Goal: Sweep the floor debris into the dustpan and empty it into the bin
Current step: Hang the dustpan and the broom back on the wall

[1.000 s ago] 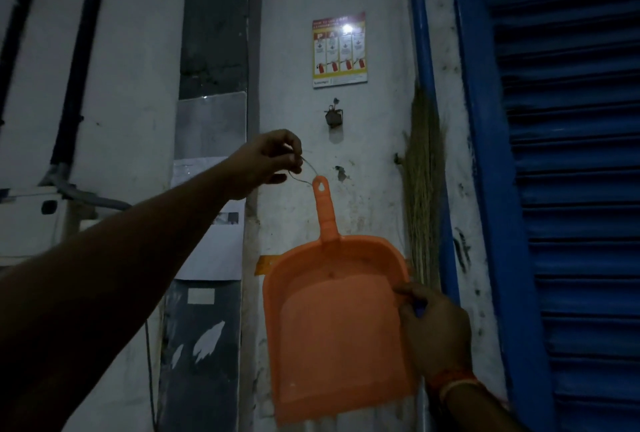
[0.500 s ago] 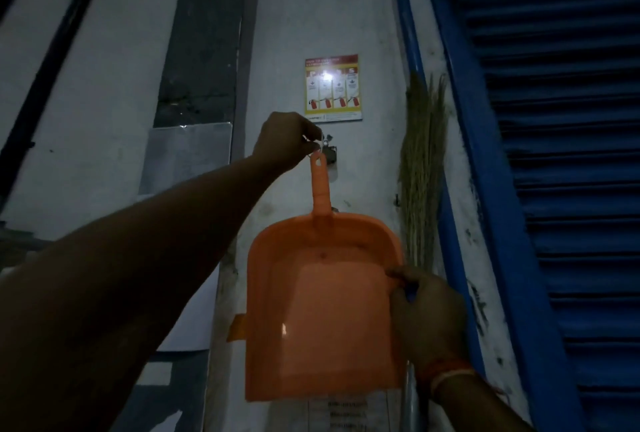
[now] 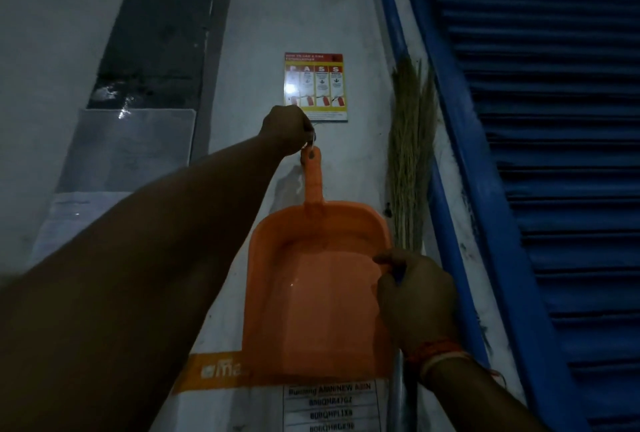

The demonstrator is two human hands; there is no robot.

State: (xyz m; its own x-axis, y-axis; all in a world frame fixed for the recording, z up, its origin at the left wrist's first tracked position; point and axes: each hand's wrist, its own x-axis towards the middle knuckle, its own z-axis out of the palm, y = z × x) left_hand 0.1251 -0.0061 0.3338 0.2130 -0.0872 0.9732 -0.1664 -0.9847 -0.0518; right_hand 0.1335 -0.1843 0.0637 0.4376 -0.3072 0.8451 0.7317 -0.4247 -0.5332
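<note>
dustpan [image 3: 311,293] held flat — left grip [image 3: 287,133] pinching its loop, right grip [image 3: 414,296] clasping rim.

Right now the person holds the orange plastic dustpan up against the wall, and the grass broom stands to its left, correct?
Not quite. In the head view the grass broom stands to the right of the orange plastic dustpan, beside the blue shutter frame. The dustpan is indeed held up against the wall.
</note>
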